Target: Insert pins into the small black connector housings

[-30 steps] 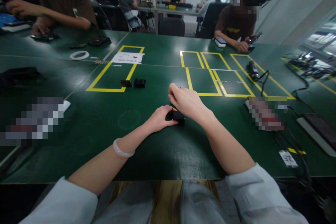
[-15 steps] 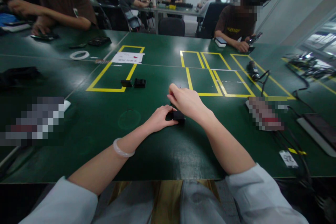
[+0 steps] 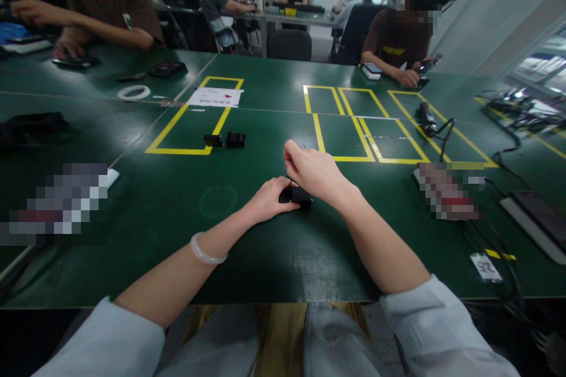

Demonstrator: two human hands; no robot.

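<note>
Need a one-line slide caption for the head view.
Left hand holds a small black part on the green table; right hand grips a thin dark shaft pointing down toward it.

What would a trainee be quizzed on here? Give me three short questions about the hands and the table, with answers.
1. Multiple choice. What does the left hand touch?
A) a white ring
B) a black part
C) a chair
2. True or false: the pale bangle circles the person's left arm.
3. Fill in: the white sheet lies across tape coloured ____.

Key: 1. B; 2. true; 3. yellow.
</note>
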